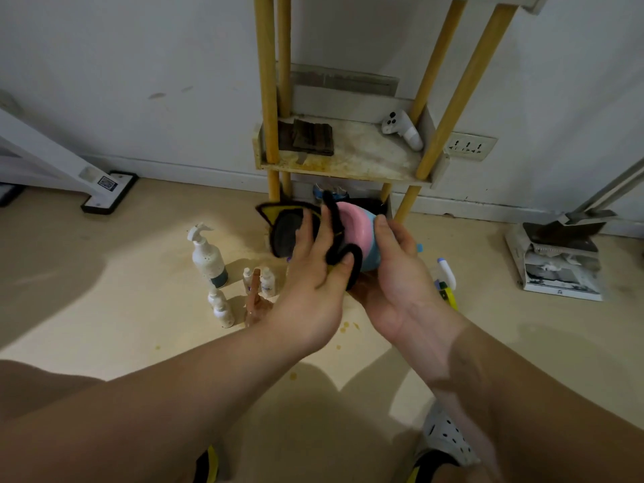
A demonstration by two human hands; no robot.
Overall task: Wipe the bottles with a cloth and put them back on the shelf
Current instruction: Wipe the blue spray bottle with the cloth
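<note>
Far to the left of my fingers, a tall pump bottle (207,256) stood on the floor. Nearer to them, just left of my left wrist, stood a cluster of small bottles (258,280). None of these was on the shelf, and I could not tell which had been wiped. My left hand (313,270) pressed the black-and-yellow cloth (289,231) against the pink-and-blue bottle (359,235), with the fingers spread over the fabric and the thumb hooked round its dark edge. That bottle sat between my two hands in the air, not on any surface. Beyond my fingertips was the shelf (348,165), carrying only a folded brown rag (312,137) and a white controller (400,129), with no bottle on the tier I could see. My right hand (393,273) cupped the bottle from below, thumb clamped on its side and fingers curled under it out of sight. Right of that hand's knuckles, a spray bottle (446,277) lay low on the floor. I judged the job barely begun, with one bottle mid-wipe, nothing returned, and several left to do.
</note>
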